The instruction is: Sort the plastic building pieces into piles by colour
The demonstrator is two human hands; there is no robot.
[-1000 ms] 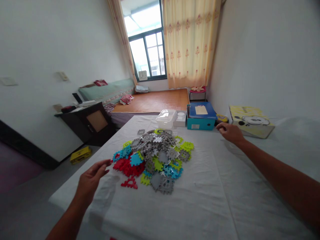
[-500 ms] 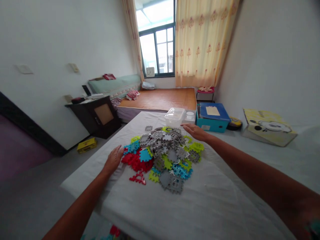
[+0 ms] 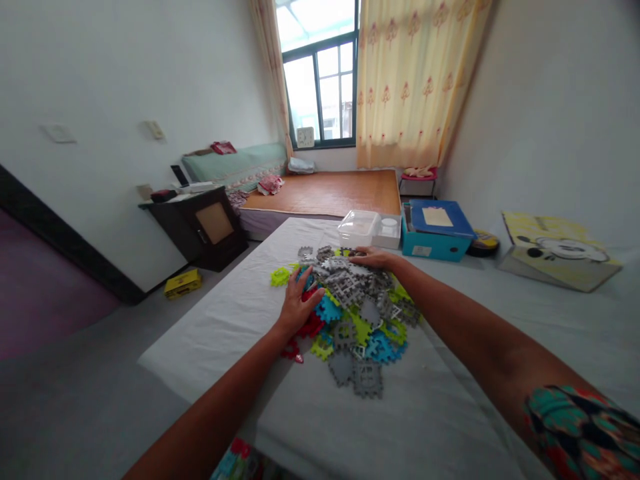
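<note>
A heap of interlocking plastic building tiles lies on the white-covered table (image 3: 225,327). Grey tiles (image 3: 345,283) make up most of it. Red tiles (image 3: 311,327) gather on its left side, while blue tiles (image 3: 385,348) and lime-green tiles (image 3: 361,327) show along the front. My left hand (image 3: 299,307) rests with fingers spread over the red and blue tiles at the left edge, partly hiding them. At the back right, my right hand (image 3: 375,258) lies with outstretched fingers against the grey tiles. Neither hand grips a tile. A grey square tile (image 3: 367,379) is nearest me.
Behind the heap stand a clear plastic container (image 3: 357,229) and a small white container (image 3: 387,232). A blue box (image 3: 437,233) and a yellow-and-white carton (image 3: 557,253) are to the right. Beyond is a bed (image 3: 345,190); a dark cabinet (image 3: 200,227) stands at left.
My left hand has moved right onto the red and blue tiles, shifting some. My right hand has come left onto the grey tiles. The view has turned slightly left.
</note>
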